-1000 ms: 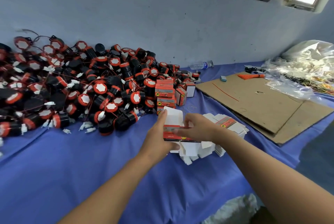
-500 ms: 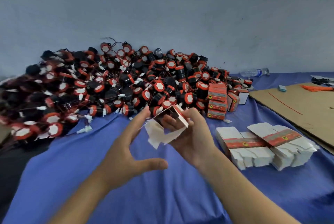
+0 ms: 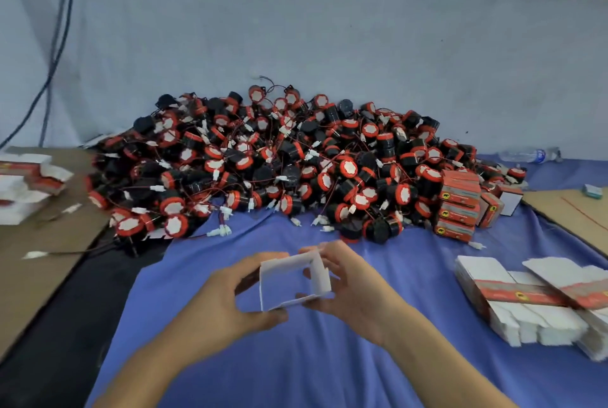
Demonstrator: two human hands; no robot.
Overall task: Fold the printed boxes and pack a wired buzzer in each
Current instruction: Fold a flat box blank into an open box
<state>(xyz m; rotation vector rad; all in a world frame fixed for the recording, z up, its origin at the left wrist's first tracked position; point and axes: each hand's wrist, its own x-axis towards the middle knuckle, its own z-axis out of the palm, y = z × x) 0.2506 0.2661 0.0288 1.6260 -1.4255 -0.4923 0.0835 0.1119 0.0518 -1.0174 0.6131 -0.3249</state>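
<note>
One blue cloth (image 3: pixel 329 374) is covering the work surface. One heap of wired buzzers (image 3: pixel 279 164), black with red rims, is lying across the cloth from 10 to 1 o'clock against the wall; the units are too many and too tangled to count. Two cardboard sheets are lying flat: one at 9 o'clock (image 3: pixel 42 262), one at 3 o'clock (image 3: pixel 575 216). Two lots of unfolded box blanks are showing: a loose stack at 4 o'clock (image 3: pixel 526 302) on the cloth and a blurred lot at 9 o'clock (image 3: pixel 26 183) on the cardboard; sheet counts are not readable. Folded printed boxes (image 3: pixel 459 207) are sitting at 2 o'clock, touching the heap's edge: at least three are stacked, with at least two more standing just beside them. Both hands are working at 6 o'clock, raised over the cloth. The left hand (image 3: pixel 227 305) is gripping the left edge of one half-formed box (image 3: pixel 289 279), thumb below and fingers curled over the top. The right hand (image 3: pixel 355 295) is pinching the box's right side and flap. The box is standing open as a sleeve, white interior facing the camera. One plastic bottle (image 3: pixel 526 155) is lying at 2 o'clock by the wall.
</note>
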